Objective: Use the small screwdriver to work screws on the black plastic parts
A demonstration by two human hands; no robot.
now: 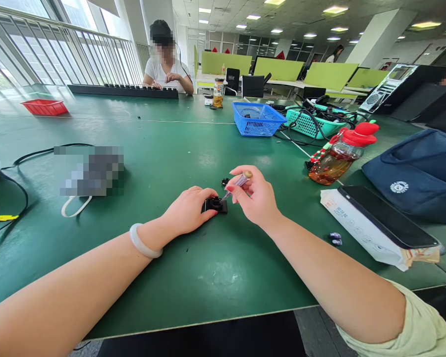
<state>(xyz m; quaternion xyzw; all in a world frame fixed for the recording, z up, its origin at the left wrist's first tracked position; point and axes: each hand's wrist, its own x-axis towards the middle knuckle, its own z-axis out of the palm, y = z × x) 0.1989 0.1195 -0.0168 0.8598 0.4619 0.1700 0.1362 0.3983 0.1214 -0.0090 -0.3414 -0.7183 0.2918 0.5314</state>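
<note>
My left hand [188,210] rests on the green table [193,277] with its fingers curled against a small black part [216,205], pinning it down. My right hand [254,198] pinches a thin screwdriver [238,182] with a brass cap, tilted so that its tip meets the top of the black part. Another tiny black piece [225,182] lies just behind the two hands. A pale bangle [143,243] circles my left wrist.
To the right lie a tipped bottle with a red lid [340,156], a white box [360,225] with a phone [388,215] on it, a navy bag [419,173] and two small purple bits [335,239]. Blue [256,119], teal [308,124] and red [44,106] baskets stand further back. Another person [165,62] sits at the far end.
</note>
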